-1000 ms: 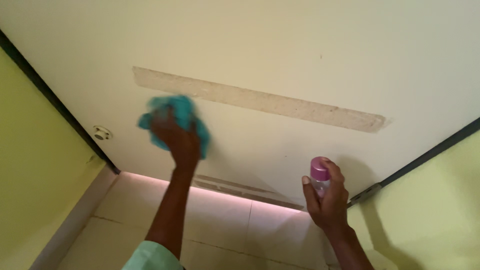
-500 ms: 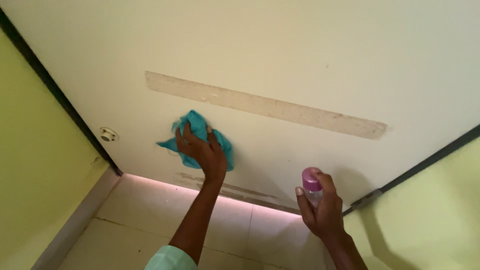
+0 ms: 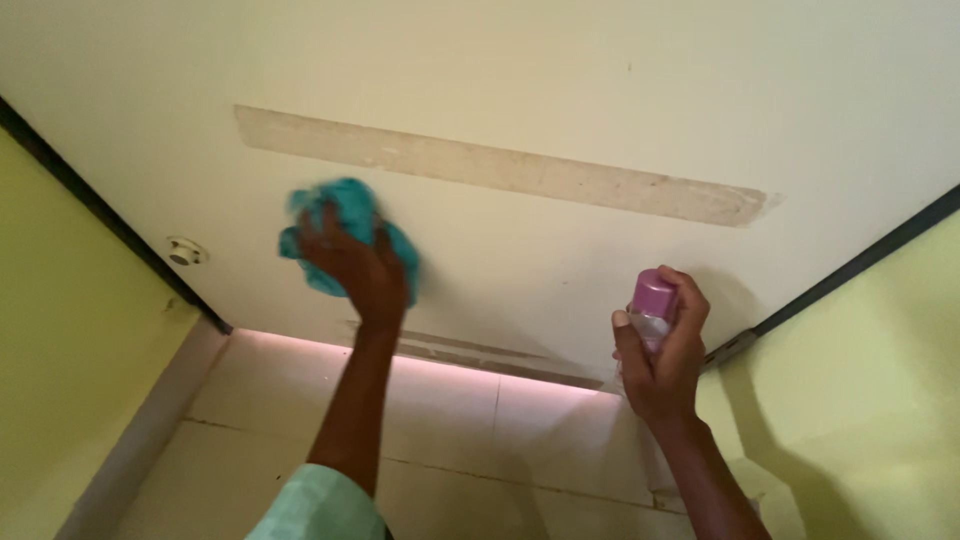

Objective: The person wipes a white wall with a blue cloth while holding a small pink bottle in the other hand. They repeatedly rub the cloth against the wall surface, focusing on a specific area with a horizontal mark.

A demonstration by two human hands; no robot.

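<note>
The door (image 3: 560, 90) fills the upper and middle part of the view, with a wall on each side of it: one wall (image 3: 60, 330) to the left, the other wall (image 3: 870, 370) to the right. A long strip (image 3: 500, 165) runs across the door, left to right. Below the strip's left end the left hand (image 3: 355, 268) presses a cloth (image 3: 340, 215) flat against the door. A small round fitting (image 3: 185, 251) sits on the door left of the cloth, close to the left wall. To the right, well apart, the right hand (image 3: 660, 355) holds a bottle (image 3: 652, 305) upright just before the door's lower part. The floor (image 3: 470, 450) lies beneath the door, under both arms
</note>
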